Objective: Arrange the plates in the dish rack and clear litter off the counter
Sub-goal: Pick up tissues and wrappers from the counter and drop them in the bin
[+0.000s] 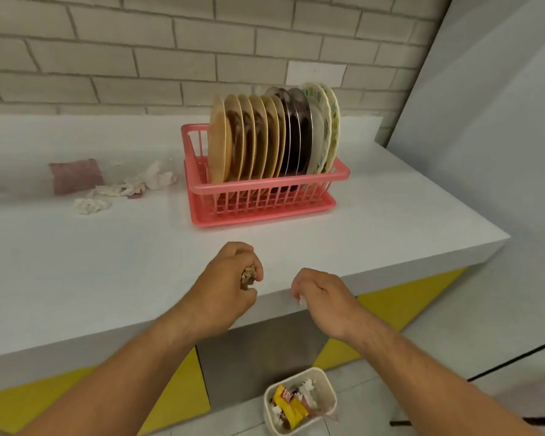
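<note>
plates fill the pink rack; wrappers fill the bin.

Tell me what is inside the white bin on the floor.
The white bin holds a yellow wrapper and crumpled tissues. Whatever lies beneath them, and the bin's bottom, is covered.

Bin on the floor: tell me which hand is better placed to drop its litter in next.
Right, probably. The right hand, pinching a white scrap, sits at the edge of the counter, almost over the bin; the left hand, gripping crumpled litter, is further in over it.
</note>
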A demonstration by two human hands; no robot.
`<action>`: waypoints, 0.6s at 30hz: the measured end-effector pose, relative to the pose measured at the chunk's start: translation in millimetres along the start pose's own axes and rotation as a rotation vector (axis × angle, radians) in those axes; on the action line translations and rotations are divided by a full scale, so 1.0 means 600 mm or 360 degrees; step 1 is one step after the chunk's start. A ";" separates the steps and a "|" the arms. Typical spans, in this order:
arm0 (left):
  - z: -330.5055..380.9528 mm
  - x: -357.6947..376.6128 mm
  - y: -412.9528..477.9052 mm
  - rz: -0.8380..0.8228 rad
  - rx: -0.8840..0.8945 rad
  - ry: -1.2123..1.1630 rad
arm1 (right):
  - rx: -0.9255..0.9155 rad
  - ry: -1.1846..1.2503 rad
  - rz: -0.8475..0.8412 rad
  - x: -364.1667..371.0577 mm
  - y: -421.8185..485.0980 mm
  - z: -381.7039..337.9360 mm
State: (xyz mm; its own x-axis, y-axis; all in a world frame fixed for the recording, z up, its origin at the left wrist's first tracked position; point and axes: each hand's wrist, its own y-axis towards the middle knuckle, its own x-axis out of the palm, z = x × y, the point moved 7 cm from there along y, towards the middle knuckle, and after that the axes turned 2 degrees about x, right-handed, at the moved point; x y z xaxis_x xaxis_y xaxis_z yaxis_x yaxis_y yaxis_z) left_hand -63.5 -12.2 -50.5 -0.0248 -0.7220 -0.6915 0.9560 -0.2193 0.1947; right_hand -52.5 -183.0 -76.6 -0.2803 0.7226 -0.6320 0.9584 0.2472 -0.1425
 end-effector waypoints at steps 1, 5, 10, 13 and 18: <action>0.002 0.017 -0.013 -0.0033 0.0018 0.0002 | 0.0041 0.0014 -0.0007 0.007 -0.012 0.017; 0.008 0.066 -0.047 -0.0117 -0.0058 -0.0128 | 0.0161 -0.0041 -0.0040 0.020 -0.054 0.084; 0.034 0.151 -0.072 -0.0323 0.0020 0.0042 | 0.0314 -0.0070 -0.0060 0.011 -0.083 0.184; 0.020 0.238 -0.097 -0.0415 -0.0026 0.0273 | 0.0430 -0.0125 -0.0159 0.032 -0.105 0.281; -0.046 0.418 -0.137 -0.0594 -0.0170 0.0334 | 0.0558 -0.0152 -0.0282 0.075 -0.151 0.457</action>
State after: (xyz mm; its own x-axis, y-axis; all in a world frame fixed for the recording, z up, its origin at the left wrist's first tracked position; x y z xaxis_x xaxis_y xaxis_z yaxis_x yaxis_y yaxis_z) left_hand -140.1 -157.3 -259.1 -0.3249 -0.4549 -0.8292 0.9180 -0.3626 -0.1608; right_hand -137.5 -350.0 -301.2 -0.4524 0.6211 -0.6400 0.8604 0.1152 -0.4963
